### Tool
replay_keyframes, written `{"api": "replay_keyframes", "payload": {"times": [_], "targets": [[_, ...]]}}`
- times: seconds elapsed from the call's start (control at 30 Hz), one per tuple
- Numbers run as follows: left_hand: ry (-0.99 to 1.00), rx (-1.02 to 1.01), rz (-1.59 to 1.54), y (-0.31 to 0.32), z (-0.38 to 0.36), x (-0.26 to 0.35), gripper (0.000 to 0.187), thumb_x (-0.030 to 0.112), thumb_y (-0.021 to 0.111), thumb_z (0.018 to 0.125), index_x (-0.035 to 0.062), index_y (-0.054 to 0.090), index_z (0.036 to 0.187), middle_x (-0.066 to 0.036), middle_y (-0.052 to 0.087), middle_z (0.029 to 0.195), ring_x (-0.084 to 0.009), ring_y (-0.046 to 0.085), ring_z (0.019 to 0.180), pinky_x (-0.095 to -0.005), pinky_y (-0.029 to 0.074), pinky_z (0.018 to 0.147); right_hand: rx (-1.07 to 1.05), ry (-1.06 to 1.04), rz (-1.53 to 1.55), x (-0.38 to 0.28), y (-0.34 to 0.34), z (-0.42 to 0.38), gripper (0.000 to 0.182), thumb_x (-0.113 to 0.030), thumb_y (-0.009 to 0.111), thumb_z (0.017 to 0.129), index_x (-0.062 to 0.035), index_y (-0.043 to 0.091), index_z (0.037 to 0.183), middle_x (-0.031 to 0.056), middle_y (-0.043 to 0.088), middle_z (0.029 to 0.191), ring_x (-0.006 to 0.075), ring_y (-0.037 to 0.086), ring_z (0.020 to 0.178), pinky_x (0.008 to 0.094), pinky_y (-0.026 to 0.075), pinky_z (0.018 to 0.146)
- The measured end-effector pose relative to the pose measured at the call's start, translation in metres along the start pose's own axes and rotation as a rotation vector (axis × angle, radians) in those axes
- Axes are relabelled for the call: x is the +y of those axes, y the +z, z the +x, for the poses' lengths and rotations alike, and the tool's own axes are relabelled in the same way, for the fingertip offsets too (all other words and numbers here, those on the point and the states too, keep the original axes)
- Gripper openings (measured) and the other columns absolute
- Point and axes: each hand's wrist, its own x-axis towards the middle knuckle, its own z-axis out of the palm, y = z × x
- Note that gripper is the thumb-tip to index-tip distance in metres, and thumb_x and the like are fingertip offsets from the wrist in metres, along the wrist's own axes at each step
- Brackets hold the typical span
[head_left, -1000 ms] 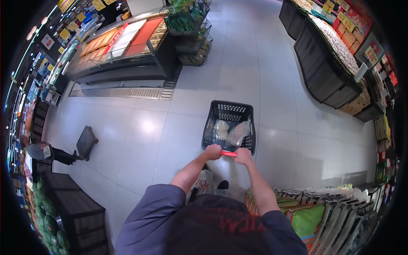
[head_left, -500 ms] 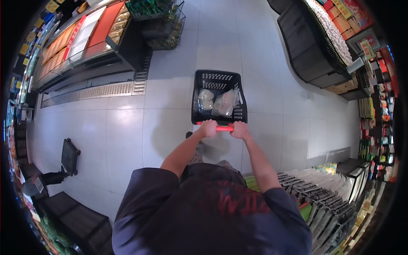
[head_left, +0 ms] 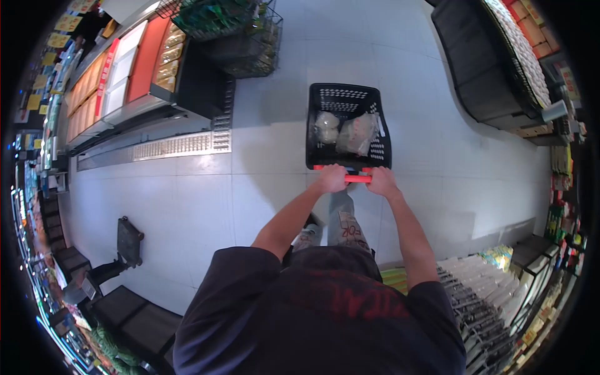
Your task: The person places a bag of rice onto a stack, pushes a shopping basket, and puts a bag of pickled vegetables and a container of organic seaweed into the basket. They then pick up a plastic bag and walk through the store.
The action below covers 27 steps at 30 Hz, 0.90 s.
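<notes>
Both of my hands grip the red handle [head_left: 357, 178] of a black plastic shopping basket cart [head_left: 347, 100] that stands on the tiled floor in front of me. My left hand [head_left: 331, 178] closes on the handle's left end and my right hand [head_left: 382, 182] on its right end. Inside the basket lie two clear plastic bags of produce [head_left: 327, 126], side by side.
A refrigerated display case [head_left: 134, 69] and a wire rack of greens [head_left: 231, 25] stand at the upper left. A dark produce stand [head_left: 494, 62] runs along the upper right. Stacked bags [head_left: 494, 294] fill the lower right. A floor scale [head_left: 128, 240] sits at the left.
I have walked forward pushing the basket; the view has turned, so the basket sits slightly further right and the display case nearer. Both hands stay on the handle.
</notes>
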Motion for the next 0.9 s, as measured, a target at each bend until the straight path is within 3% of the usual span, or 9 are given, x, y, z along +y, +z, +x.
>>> {"api": "replay_keyframes", "payload": {"times": [0.23, 0.3, 0.5, 0.57, 0.73, 0.8, 0.9], "targets": [[0.055, 0.159, 0.097, -0.067, 0.113, -0.050, 0.016, 0.025, 0.068, 0.073, 0.0124, 0.076, 0.081, -0.017, 0.070, 0.079, -0.0366, 0.068, 0.079, -0.0481, 0.056, 0.074, 0.014, -0.081, -0.026, 0.016, -0.071, 0.121, 0.023, -0.027, 0.067, 0.072, -0.0135, 0.076, 0.089, 0.0144, 0.071, 0.093, 0.0338, 0.068, 0.091, 0.0462, 0.055, 0.082], [-0.004, 0.087, 0.098, -0.091, 0.146, -0.060, 0.016, 0.025, 0.068, 0.073, 0.0118, 0.076, 0.080, -0.016, 0.070, 0.078, -0.0359, 0.069, 0.078, -0.0477, 0.056, 0.074, 0.092, -0.117, -0.015, 0.025, -0.089, 0.159, 0.024, -0.028, 0.068, 0.072, -0.0143, 0.076, 0.090, 0.0144, 0.071, 0.092, 0.0334, 0.069, 0.089, 0.0458, 0.056, 0.080], [-0.172, 0.041, 0.064, -0.170, 0.238, -0.076, 0.016, 0.022, 0.064, 0.075, 0.0115, 0.075, 0.081, -0.017, 0.072, 0.088, -0.0363, 0.070, 0.085, -0.0460, 0.057, 0.078, 0.014, -0.126, -0.011, 0.046, -0.151, 0.266, 0.025, -0.027, 0.069, 0.070, -0.0146, 0.076, 0.089, 0.0154, 0.071, 0.092, 0.0344, 0.069, 0.090, 0.0455, 0.056, 0.082], [-0.206, 0.068, 0.094, -0.191, 0.269, -0.084, 0.016, 0.023, 0.067, 0.074, 0.0167, 0.078, 0.084, -0.015, 0.072, 0.084, -0.0349, 0.071, 0.084, -0.0475, 0.057, 0.079, -0.033, -0.094, -0.017, 0.054, -0.173, 0.302, 0.028, -0.029, 0.068, 0.069, -0.0178, 0.076, 0.094, 0.0128, 0.070, 0.092, 0.0328, 0.068, 0.091, 0.0453, 0.055, 0.081], [-0.178, 0.093, 0.112, -0.242, 0.337, -0.105, 0.015, 0.022, 0.067, 0.072, 0.0169, 0.077, 0.081, -0.014, 0.072, 0.080, -0.0338, 0.071, 0.080, -0.0460, 0.057, 0.075, -0.012, -0.133, -0.048, 0.071, -0.213, 0.381, 0.026, -0.029, 0.068, 0.069, -0.0169, 0.076, 0.091, 0.0123, 0.070, 0.090, 0.0336, 0.068, 0.088, 0.0458, 0.055, 0.080], [-0.174, 0.091, 0.077, -0.262, 0.363, -0.111, 0.015, 0.018, 0.063, 0.073, 0.0106, 0.074, 0.078, -0.016, 0.072, 0.082, -0.0335, 0.071, 0.082, -0.0447, 0.057, 0.076, 0.008, -0.131, -0.027, 0.076, -0.232, 0.409, 0.026, -0.030, 0.069, 0.070, -0.0172, 0.076, 0.091, 0.0132, 0.070, 0.090, 0.0337, 0.068, 0.088, 0.0456, 0.055, 0.079], [-0.168, 0.084, 0.073, -0.293, 0.403, -0.125, 0.014, 0.020, 0.064, 0.073, 0.0112, 0.075, 0.078, -0.016, 0.072, 0.082, -0.0334, 0.071, 0.082, -0.0444, 0.058, 0.076, -0.003, -0.151, -0.040, 0.080, -0.261, 0.453, 0.026, -0.031, 0.069, 0.070, -0.0168, 0.076, 0.090, 0.0138, 0.070, 0.089, 0.0336, 0.068, 0.088, 0.0459, 0.055, 0.078]]}}
